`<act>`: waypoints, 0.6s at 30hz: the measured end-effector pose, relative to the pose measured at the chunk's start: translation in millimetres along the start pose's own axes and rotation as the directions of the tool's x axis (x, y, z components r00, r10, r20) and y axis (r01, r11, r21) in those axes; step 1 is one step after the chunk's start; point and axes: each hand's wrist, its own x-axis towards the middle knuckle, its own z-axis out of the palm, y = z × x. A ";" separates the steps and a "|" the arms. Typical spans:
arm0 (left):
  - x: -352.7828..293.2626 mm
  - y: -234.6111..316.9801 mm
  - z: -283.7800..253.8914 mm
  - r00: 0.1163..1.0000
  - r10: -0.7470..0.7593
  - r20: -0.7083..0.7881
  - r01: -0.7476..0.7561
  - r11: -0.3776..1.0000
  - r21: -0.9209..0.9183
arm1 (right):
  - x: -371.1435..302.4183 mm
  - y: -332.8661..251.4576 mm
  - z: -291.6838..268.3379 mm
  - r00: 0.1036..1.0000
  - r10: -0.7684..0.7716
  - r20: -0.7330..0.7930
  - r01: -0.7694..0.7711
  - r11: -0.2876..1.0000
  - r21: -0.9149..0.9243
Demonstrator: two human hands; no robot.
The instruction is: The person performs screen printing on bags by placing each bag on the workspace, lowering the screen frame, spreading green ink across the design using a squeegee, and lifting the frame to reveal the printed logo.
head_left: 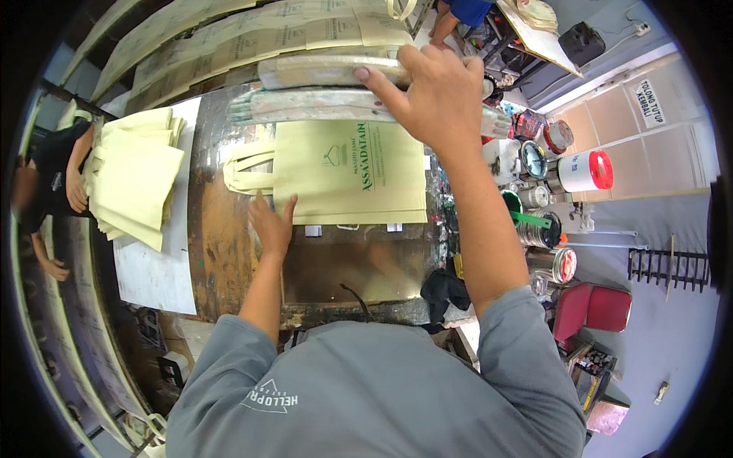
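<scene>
One slip could smudge

Our right grip [445, 93] pinches a paint-stained, pale, long-sided frame [321, 107]; below it, and just beyond our spread-fingered left grip [272, 227], lies a pale-yellow fabric bag with green print [317, 191]. If the right grip slackened, the frame could drop and smear it. With its far fingertips hidden, we cannot judge the hold.

Stained worktable [221, 256] | yellow printed bag [336, 187], flat | black cloth [445, 296], near right corner

On my feed the tote bag [305, 183] looks like matt cloth, frame [313, 105] rough and smeary, tabletop [229, 252] scuffed, part-glossy.
</scene>
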 end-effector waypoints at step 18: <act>160.8 -5.9 -138.3 0.964 0.130 0.232 0.014 0.846 -0.534 | 22.3 9.0 -2.6 0.997 0.039 0.060 -0.040 0.999 0.011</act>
